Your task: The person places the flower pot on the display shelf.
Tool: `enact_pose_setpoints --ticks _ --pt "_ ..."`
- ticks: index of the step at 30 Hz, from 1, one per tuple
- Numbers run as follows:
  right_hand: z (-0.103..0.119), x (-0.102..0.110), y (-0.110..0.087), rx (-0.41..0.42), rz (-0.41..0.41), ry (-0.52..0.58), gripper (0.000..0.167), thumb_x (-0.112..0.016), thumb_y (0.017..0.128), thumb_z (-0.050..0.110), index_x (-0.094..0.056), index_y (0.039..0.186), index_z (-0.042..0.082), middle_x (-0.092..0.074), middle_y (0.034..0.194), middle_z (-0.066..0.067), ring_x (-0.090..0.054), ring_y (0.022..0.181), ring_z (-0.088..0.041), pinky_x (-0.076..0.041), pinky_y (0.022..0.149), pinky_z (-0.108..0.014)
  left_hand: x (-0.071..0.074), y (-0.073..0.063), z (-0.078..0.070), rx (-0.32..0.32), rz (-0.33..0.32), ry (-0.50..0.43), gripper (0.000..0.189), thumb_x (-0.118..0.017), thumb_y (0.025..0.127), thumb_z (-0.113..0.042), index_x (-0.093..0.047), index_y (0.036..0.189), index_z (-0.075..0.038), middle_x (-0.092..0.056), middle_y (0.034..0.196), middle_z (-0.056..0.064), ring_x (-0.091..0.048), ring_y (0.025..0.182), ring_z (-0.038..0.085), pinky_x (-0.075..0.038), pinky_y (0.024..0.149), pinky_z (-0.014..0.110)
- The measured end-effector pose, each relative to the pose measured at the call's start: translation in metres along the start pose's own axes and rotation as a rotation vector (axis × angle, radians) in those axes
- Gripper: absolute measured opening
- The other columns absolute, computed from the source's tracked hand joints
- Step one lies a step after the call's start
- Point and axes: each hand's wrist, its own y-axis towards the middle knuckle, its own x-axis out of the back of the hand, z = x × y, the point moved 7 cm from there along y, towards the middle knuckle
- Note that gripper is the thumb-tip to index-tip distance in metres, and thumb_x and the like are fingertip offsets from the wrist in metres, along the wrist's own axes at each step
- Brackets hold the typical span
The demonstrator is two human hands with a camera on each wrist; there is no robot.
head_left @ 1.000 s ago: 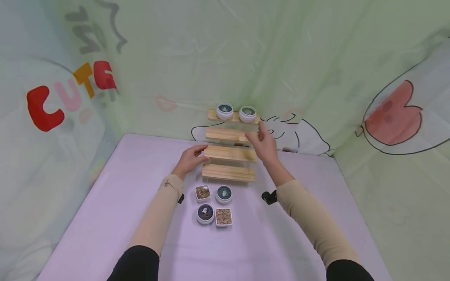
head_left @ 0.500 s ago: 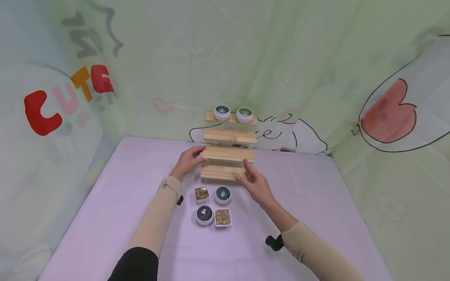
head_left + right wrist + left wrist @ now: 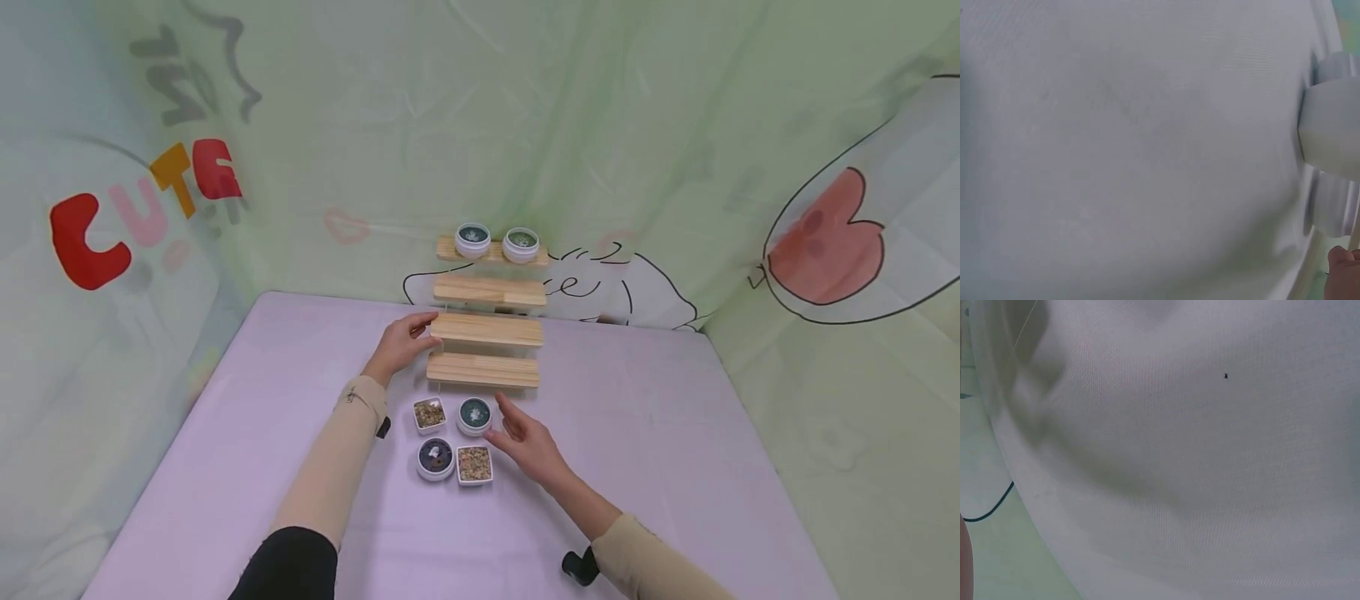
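A lilac cloth (image 3: 637, 417) covers the table beneath the wooden rack (image 3: 487, 331), a stand of 4 stepped tiers. Behind the rack hangs a pale green sheet (image 3: 420, 125) with a black-line drawing (image 3: 592, 287) low on it. Far to the rack's left, the printed letters C, U, T and E (image 3: 142, 208) run across the hanging; well to its right is a red heart-like print (image 3: 828, 237).

On the rack's top tier stand 2 round white pots: a left one (image 3: 473, 242) and a right one (image 3: 521, 247). In front of the rack sit 4 more: nearest it, a small square pot (image 3: 430, 415) and a teal-topped round pot (image 3: 475, 417); farther out, a dark-topped round pot (image 3: 436, 458) and a gravel-filled square pot (image 3: 475, 465).

The left hand (image 3: 397, 344) pinches the rack's left end at the 2nd tier from the bottom, thumb below the other fingers. The right hand (image 3: 528, 442) is in front of the rack's right part, thumb and index spread beside the teal-topped round pot; whether they touch it I cannot tell.

1 second ago the right hand was up by the rack's upper tiers; 0.5 seconds ago it was before the lowest tier. The left hand has kept its place on the rack, and all 6 pots stand where they stood.
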Motion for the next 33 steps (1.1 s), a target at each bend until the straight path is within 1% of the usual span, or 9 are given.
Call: enact_pose_setpoints --ticks 2,5,11,15,22,25,31,33 --pt "-0.002 -0.003 0.001 0.013 -0.001 -0.010 0.071 -0.072 0.091 0.016 -0.036 0.149 -0.003 -0.034 0.154 -0.016 -0.037 0.138 -0.032 -0.035 0.113 -0.033 0.000 -0.001 -0.001 -0.007 -0.001 0.003 0.057 -0.074 0.088 -0.014 -0.053 0.139 -0.002 -0.053 0.142 0.014 -0.050 0.130 0.025 -0.044 0.109 0.026" --pt "-0.005 -0.007 0.005 0.030 -0.015 0.009 0.069 -0.072 0.090 0.014 -0.037 0.147 -0.006 -0.036 0.152 -0.019 -0.038 0.137 -0.035 -0.036 0.113 -0.036 0.000 -0.001 0.000 -0.013 -0.002 0.005 0.057 -0.074 0.088 -0.015 -0.053 0.139 -0.002 -0.053 0.141 0.014 -0.051 0.130 0.026 -0.044 0.109 0.026" --pt "-0.008 -0.016 0.014 0.016 -0.001 0.064 0.071 -0.074 0.088 0.010 -0.036 0.146 -0.007 -0.037 0.150 -0.022 -0.037 0.138 -0.032 -0.036 0.112 -0.032 0.000 -0.001 0.003 -0.004 0.006 -0.007 0.058 -0.075 0.087 -0.016 -0.053 0.140 -0.003 -0.052 0.142 0.013 -0.051 0.130 0.025 -0.045 0.108 0.025" --pt "-0.009 -0.021 0.017 0.024 0.012 0.088 0.073 -0.075 0.087 0.008 -0.036 0.146 -0.008 -0.036 0.150 -0.025 -0.036 0.138 -0.033 -0.037 0.111 -0.032 -0.001 -0.001 0.002 -0.003 0.006 -0.014 0.058 -0.075 0.087 -0.016 -0.053 0.140 -0.003 -0.052 0.142 0.014 -0.050 0.130 0.026 -0.045 0.109 0.026" --pt "-0.014 -0.022 0.019 0.012 -0.005 0.049 0.071 -0.076 0.086 0.010 -0.040 0.146 -0.005 -0.041 0.147 -0.024 -0.042 0.135 -0.031 -0.040 0.109 -0.032 0.000 -0.001 0.002 0.003 0.003 -0.012 0.058 -0.075 0.087 -0.016 -0.053 0.140 -0.003 -0.052 0.143 0.013 -0.050 0.130 0.025 -0.045 0.108 0.025" --pt "-0.016 -0.022 0.020 0.008 -0.011 0.033 0.071 -0.076 0.086 0.011 -0.041 0.145 -0.005 -0.043 0.146 -0.025 -0.044 0.133 -0.032 -0.042 0.108 -0.032 0.001 -0.001 0.001 -0.003 -0.004 -0.009 0.057 -0.075 0.087 -0.016 -0.054 0.139 -0.003 -0.053 0.142 0.013 -0.051 0.130 0.025 -0.045 0.108 0.024" --pt "-0.020 -0.022 0.023 -0.005 -0.029 0.062 0.069 -0.076 0.085 0.008 -0.043 0.144 -0.004 -0.045 0.144 -0.024 -0.048 0.130 -0.031 -0.045 0.105 -0.031 0.001 0.001 0.000 -0.020 -0.006 -0.005 0.056 -0.075 0.088 -0.014 -0.054 0.138 -0.002 -0.054 0.141 0.014 -0.051 0.129 0.025 -0.044 0.108 0.024" --pt "-0.021 -0.022 0.023 0.003 -0.036 0.080 0.068 -0.076 0.085 0.006 -0.043 0.144 -0.005 -0.046 0.143 -0.025 -0.049 0.129 -0.032 -0.046 0.104 -0.033 0.001 0.001 0.001 -0.018 -0.005 -0.003 0.056 -0.075 0.088 -0.014 -0.054 0.138 -0.002 -0.054 0.141 0.014 -0.051 0.129 0.025 -0.044 0.108 0.024"
